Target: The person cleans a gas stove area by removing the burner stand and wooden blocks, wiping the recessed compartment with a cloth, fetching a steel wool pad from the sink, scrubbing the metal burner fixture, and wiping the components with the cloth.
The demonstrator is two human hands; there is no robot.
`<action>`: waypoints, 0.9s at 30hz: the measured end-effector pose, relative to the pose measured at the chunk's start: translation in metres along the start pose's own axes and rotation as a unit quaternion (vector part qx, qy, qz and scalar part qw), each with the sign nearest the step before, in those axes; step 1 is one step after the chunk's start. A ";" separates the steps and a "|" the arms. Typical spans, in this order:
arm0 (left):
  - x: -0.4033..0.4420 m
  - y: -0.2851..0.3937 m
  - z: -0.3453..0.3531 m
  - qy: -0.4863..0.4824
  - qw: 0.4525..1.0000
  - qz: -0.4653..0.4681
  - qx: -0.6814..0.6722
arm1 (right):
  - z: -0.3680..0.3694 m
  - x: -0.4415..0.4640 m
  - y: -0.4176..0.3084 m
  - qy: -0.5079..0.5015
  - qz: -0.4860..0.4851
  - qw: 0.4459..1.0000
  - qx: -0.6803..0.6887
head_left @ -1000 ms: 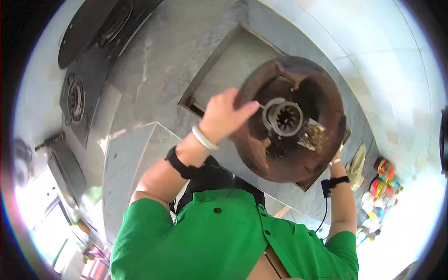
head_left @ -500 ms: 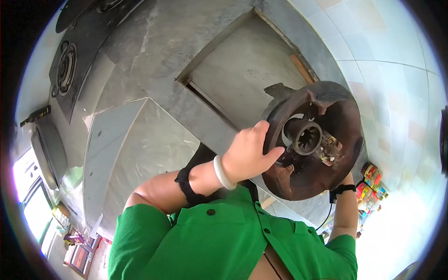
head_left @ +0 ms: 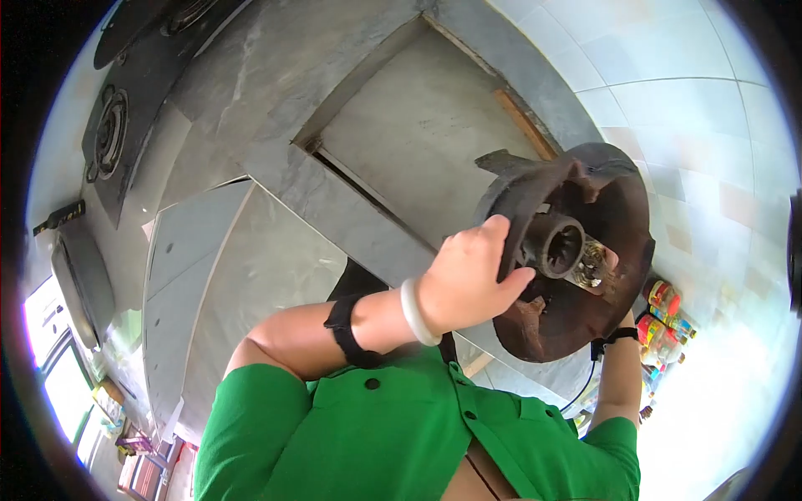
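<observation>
In the head view, holding the brown burner (head_left: 547,238) tilted by its rim with the left hand (head_left: 468,275), above the edge of the square hole (head_left: 409,125) in the bench (head_left: 271,96). Cannot tell the hold of the right hand, hidden behind. Probably at a tilting step, calling next for steady support.

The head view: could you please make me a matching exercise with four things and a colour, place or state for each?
1. Bangle
2. Round part
3. Shirt
4. Jars

A. Green
B. Clustered at the far right of the view
C. White
D. Brown, gripped at its rim by the left hand

Pairs: 1-C, 2-D, 3-A, 4-B.
</observation>
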State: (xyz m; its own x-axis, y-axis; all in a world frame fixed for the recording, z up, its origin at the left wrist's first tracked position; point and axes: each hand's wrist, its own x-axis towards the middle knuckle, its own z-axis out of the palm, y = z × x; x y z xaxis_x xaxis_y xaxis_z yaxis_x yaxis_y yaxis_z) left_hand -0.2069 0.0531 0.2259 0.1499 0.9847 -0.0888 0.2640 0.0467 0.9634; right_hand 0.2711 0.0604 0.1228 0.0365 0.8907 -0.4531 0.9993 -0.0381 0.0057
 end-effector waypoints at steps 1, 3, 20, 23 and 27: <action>-0.003 0.000 0.001 0.004 1.000 0.005 0.006 | 0.001 -0.002 0.002 0.000 0.000 1.000 0.000; -0.010 -0.004 0.005 -0.004 1.000 -0.009 -0.009 | 0.001 -0.001 0.006 0.000 -0.002 1.000 0.000; -0.054 0.012 0.071 -0.001 0.991 -0.096 -0.094 | 0.006 0.009 0.072 0.011 -0.038 0.999 -0.010; -0.061 0.013 0.085 0.004 0.988 -0.116 -0.099 | 0.006 0.018 0.088 0.010 -0.045 0.999 -0.009; -0.067 0.012 0.100 0.013 0.990 -0.126 -0.068 | 0.012 0.024 0.100 0.009 -0.054 0.998 -0.010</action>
State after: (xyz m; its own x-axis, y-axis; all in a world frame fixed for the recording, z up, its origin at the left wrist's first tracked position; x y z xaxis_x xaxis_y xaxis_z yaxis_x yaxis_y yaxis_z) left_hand -0.1186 -0.0287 0.2185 0.0698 0.9426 -0.3265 0.1580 0.3127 0.9366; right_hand 0.3719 0.0726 0.1018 -0.0705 0.8973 -0.4358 0.9975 0.0668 -0.0238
